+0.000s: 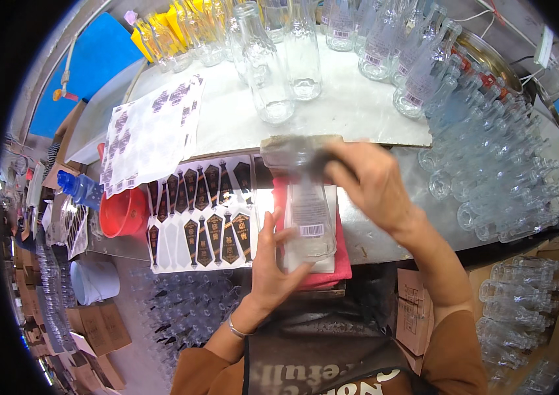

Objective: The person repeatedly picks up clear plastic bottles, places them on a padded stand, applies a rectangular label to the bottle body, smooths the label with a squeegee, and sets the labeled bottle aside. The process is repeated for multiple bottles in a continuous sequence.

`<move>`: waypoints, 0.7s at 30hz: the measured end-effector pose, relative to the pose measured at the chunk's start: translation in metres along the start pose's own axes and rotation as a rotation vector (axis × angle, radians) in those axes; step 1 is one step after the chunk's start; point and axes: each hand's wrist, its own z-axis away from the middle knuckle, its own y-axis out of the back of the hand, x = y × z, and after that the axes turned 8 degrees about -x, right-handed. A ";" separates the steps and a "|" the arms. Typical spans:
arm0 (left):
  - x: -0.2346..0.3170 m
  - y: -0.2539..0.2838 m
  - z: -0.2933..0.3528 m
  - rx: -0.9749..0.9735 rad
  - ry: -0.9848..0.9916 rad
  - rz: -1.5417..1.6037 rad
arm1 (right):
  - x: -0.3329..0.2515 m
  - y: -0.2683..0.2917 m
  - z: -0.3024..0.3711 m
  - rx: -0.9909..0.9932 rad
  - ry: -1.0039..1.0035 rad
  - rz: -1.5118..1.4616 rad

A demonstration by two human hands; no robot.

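Clear glass bottle (310, 214): laid over folded pink cloth (340, 266), neck pointed forward, long axis set fore and aft
Left hand (274, 270): base grasped between thumb and fingers
Right hand (368, 179): blurred near neck; grip cannot be told

Pale tabletop (355, 115), blue panel (91, 56) at upper left, greyish floor (124, 299), cardboard boxes (98, 326) at lower left
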 end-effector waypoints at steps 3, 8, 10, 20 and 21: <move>0.002 0.002 0.000 0.014 -0.005 -0.042 | -0.023 0.009 -0.019 -0.221 0.019 -0.160; 0.004 0.021 -0.013 0.029 0.106 0.375 | 0.007 0.004 -0.020 0.042 0.101 0.053; -0.002 0.025 -0.030 0.079 0.190 0.533 | -0.006 -0.008 0.014 -0.023 0.132 -0.163; 0.011 0.007 -0.084 0.053 0.341 0.630 | -0.024 0.024 0.058 -0.141 -0.574 -0.743; 0.011 0.004 -0.085 0.033 0.269 0.582 | -0.015 0.029 0.039 -0.077 -0.472 -0.651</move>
